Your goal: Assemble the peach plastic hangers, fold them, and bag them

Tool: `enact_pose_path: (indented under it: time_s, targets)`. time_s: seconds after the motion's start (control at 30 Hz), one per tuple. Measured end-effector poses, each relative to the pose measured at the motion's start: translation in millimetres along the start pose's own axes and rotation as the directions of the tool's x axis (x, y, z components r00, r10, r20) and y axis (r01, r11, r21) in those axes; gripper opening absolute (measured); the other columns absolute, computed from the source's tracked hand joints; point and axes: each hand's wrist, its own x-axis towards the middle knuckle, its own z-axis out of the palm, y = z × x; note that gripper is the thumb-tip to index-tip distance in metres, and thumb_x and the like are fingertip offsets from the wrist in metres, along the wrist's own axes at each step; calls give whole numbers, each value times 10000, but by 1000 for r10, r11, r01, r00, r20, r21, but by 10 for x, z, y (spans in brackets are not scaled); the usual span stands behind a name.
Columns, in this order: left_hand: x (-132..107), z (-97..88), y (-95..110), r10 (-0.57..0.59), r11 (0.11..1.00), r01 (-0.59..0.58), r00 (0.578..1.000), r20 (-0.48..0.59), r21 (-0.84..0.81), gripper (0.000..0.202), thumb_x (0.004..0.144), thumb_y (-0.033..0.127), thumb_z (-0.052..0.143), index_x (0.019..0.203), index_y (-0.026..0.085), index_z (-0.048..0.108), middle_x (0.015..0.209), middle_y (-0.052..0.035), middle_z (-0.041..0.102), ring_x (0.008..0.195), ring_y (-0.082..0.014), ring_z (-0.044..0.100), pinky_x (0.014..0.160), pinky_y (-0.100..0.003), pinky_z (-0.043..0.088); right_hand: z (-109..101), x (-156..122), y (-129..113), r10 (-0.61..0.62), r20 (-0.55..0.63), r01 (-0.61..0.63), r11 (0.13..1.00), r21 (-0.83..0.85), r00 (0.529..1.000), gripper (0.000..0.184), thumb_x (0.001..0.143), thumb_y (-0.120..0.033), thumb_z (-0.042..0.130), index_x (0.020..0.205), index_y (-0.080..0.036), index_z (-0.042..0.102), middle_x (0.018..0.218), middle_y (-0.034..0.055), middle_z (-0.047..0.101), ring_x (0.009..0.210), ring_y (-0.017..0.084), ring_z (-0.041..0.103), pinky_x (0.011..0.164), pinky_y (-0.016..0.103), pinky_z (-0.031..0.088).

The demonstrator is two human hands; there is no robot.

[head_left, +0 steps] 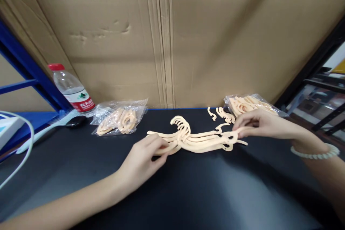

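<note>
Hangers (202, 146), beige, lie bunched on the dark table (188, 194) before the wearer, their hooks (183, 126) nested near the middle of the bundle. Nearest, the left hand (142, 156) pinches the left ends between thumb and fingers; how many strips it takes in cannot be told. Should that pinch loosen, the stack could fan apart, since nothing visible binds it. Farther along, the right hand (254, 124) has thumb and fingertips closed on one right end, beside an oval opening. A pull on this end alone might twist the crossed hooks and drag neighbouring strips out of line. Just beyond lie small loose pieces (225, 115), which a sweep of the right hand could scatter.

Containers: the left bag (138, 109), clear and crumpled, holds beige parts, some ring-shaped. The right bag (273, 109), also clear, holds curved beige strips. Behind the left bag, a tilted, red-capped bottle (71, 90) appears partly filled with clear liquid. Cardboard (215, 43) closes the background.
</note>
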Motion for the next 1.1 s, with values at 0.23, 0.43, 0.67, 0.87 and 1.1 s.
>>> enact_pose_path:
  time_s: [0.23,0.43,0.67,0.87,1.1]
  targets:
    - [-183,120,39,111,980,-141,974,198,143,123,926,165,500,886,186,614,764,-32,619,699,-189,565,676,-332,457,182,47,6,93,244,-3,938,-346,965,71,736,-158,657,750,-194,717,734,18,700,683,176,635,613,266,457]
    - [-172,139,-48,197,946,-234,964,179,222,147,960,172,459,950,171,606,816,-54,638,739,-201,585,658,-319,466,278,90,91,204,176,-92,863,-497,963,86,700,-96,618,657,-168,638,636,16,645,561,152,565,506,243,373]
    - [-152,126,21,243,916,-267,963,116,298,146,930,124,471,1001,179,586,939,-72,674,835,-220,622,723,-348,492,311,46,89,107,120,-24,838,-545,987,245,695,-35,491,802,-191,646,745,41,656,642,182,584,572,280,433]
    - [-101,206,97,122,963,-156,979,162,220,305,905,158,506,1209,163,521,1227,-134,612,1147,-276,556,935,-425,482,707,119,-67,-149,-101,67,823,-564,984,416,905,-317,458,1257,-127,571,1258,197,590,1169,348,542,982,503,439]
    - [-40,298,-72,-52,921,-75,949,310,383,585,954,411,425,1444,103,342,1492,-195,379,1386,-344,335,1093,-561,314,1219,191,-92,-43,14,42,779,-625,999,828,927,-629,326,1481,-16,273,1536,227,207,1430,357,163,1147,547,228]
